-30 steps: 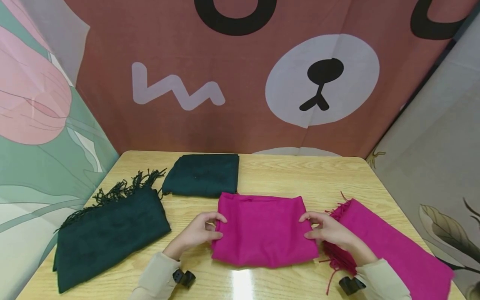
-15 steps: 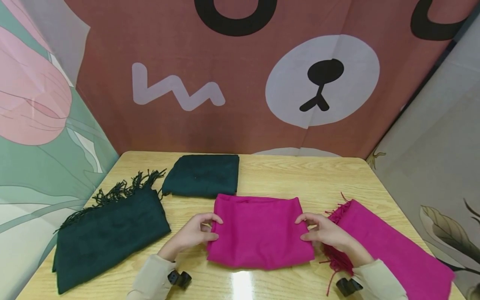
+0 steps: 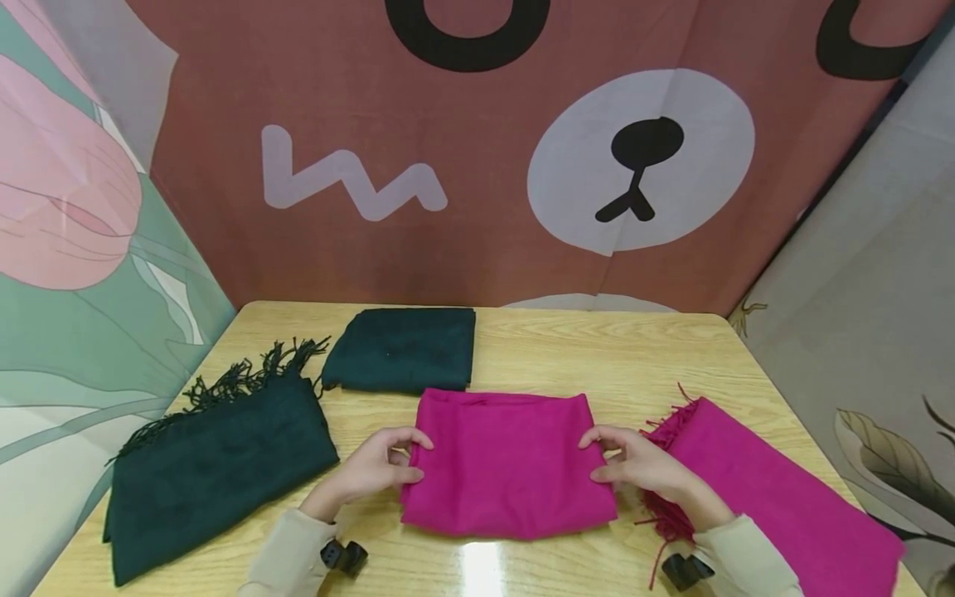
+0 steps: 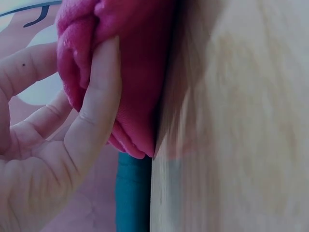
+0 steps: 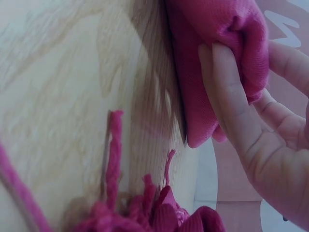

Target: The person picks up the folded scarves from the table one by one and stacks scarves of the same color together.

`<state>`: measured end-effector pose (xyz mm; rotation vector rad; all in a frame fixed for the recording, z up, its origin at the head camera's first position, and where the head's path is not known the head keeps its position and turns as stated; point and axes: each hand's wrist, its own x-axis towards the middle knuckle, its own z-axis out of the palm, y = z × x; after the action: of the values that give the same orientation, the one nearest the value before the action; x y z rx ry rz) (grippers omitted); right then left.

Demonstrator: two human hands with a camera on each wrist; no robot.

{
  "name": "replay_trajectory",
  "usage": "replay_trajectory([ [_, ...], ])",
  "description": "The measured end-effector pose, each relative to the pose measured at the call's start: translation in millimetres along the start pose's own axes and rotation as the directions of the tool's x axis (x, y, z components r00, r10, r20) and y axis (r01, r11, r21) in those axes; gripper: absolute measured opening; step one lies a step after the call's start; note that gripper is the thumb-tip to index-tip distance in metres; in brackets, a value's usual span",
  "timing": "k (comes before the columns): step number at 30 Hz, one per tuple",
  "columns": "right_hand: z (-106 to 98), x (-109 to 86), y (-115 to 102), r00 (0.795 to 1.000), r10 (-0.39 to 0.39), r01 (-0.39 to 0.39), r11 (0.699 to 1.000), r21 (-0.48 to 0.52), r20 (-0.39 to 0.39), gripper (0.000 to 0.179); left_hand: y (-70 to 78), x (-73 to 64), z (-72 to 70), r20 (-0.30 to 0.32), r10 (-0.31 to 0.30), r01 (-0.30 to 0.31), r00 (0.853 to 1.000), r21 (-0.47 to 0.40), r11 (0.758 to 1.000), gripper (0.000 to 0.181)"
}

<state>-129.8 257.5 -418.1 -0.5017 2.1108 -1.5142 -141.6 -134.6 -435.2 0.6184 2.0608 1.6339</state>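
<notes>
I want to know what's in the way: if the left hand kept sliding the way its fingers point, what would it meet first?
The left hand points rightward, already pinching the folded pink scarf; it would meet that first.

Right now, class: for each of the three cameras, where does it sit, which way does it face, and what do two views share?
Head: worn high, looks forward and down at the table; both hands and sleeves show.
Left wrist: sits beside the left hand, close on the folded pink scarf.
Right wrist: sits beside the right hand, same scarf's other edge, with the fringe of another pink scarf.
All share the folded pink scarf.
</notes>
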Motion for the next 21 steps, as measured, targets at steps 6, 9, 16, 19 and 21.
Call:
replay_trajectory([
  [6,1.6,1.4,-0.1,1.0,0.019,-0.019,1.0,-0.003,0.011,0.031,-2.6,-3.0,-2.4,0.009,0.001,-0.001,1.0,-0.015,1.0,0.03],
  [9,2.5,2.6,0.7,0.999,0.035,-0.035,0.999,0.009,0.013,0.031,-3.5,-4.3,-3.8,0.007,0.0,0.0,1.0,-0.023,1.0,0.03],
  [16,3.8,4.3,1.4,0.998,0.047,-0.049,0.998,0.048,0.033,0.03,-2.3,-6.8,-6.5,0.009,-0.006,0.007,1.0,-0.034,0.999,0.03],
  [19,4.1,5.0,1.9,0.998,0.037,-0.039,0.998,0.045,0.043,0.03,-2.4,-7.4,-7.7,0.01,-0.007,0.008,1.0,-0.025,1.0,0.03],
  [21,4.3,5.6,2.1,0.998,0.035,-0.037,0.998,0.049,0.048,0.03,-2.2,-7.7,-8.4,0.012,-0.003,0.003,1.0,-0.019,1.0,0.03],
])
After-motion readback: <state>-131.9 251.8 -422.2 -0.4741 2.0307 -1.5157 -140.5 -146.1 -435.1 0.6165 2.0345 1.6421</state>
